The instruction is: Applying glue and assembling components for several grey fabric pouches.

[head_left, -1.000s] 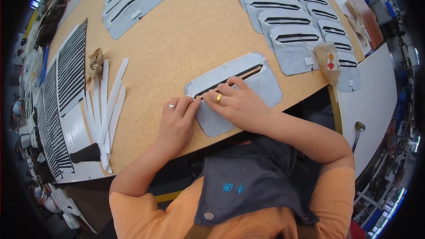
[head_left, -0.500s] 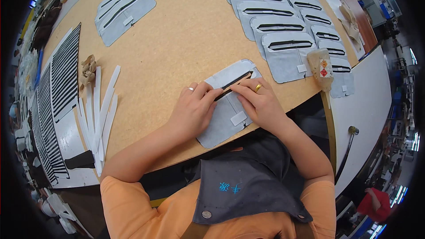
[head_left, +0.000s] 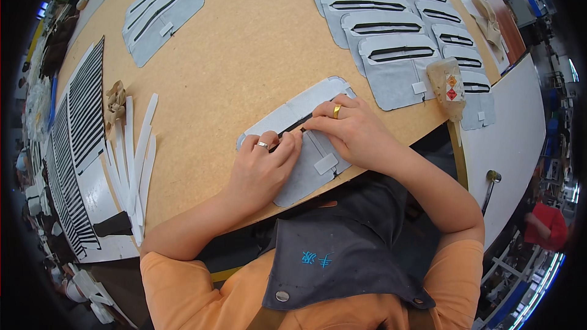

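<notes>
A grey panel with a white upper band and a small white tab lies on the table in front of me. A black strip runs slantwise along a slot across this panel. My left hand, with a silver-coloured ring, is closed, its fingertips pinching the strip at its left part. Close beside it, my right hand, wearing a gold-coloured ring, pinches the same strip near its middle. The fingers cover parts of the strip and slot.
Overlapping rows of similar panels lie at the far right, beside a wrapped container with a brush-like handle. Another panel is at the far left. White strips, crumpled brown paper and sheets of black strips lie left.
Both hands have moved left along the black strip. More of the panel's right end and its upper left edge now shows.
</notes>
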The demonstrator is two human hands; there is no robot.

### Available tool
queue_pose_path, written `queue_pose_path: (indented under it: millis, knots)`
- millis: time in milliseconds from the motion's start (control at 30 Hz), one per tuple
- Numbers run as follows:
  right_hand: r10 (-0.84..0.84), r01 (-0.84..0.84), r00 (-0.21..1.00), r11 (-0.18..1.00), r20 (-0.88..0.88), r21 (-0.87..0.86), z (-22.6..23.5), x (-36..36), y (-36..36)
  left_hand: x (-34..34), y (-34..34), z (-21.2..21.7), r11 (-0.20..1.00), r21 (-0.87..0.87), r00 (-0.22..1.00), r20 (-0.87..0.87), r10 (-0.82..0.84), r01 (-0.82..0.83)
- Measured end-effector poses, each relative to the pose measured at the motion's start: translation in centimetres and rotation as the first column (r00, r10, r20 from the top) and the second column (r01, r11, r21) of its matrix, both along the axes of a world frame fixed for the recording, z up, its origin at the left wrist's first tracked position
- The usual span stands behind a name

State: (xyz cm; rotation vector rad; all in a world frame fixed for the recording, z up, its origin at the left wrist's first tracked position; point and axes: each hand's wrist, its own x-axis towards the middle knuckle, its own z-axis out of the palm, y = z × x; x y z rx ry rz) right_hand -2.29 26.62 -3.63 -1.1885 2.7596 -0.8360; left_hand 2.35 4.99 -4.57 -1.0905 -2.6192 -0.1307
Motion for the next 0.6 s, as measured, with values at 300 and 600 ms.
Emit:
queue_pose_path:
  millis: [300,600]
  knots:
    - [0.329,-0.259,0.926,0.91,-0.184,0.325,1.1,-1.1,1.1,-1.1,-0.6,-0.6,0.961,0.26,0.973,0.23,0.032,-0.093]
    - [0.117,-0.064,0.963,0.974,-0.241,0.219,0.2,1.0,1.6,-0.2,-0.2,0.1,0.998,0.01,0.993,0.106,0.054,-0.056]
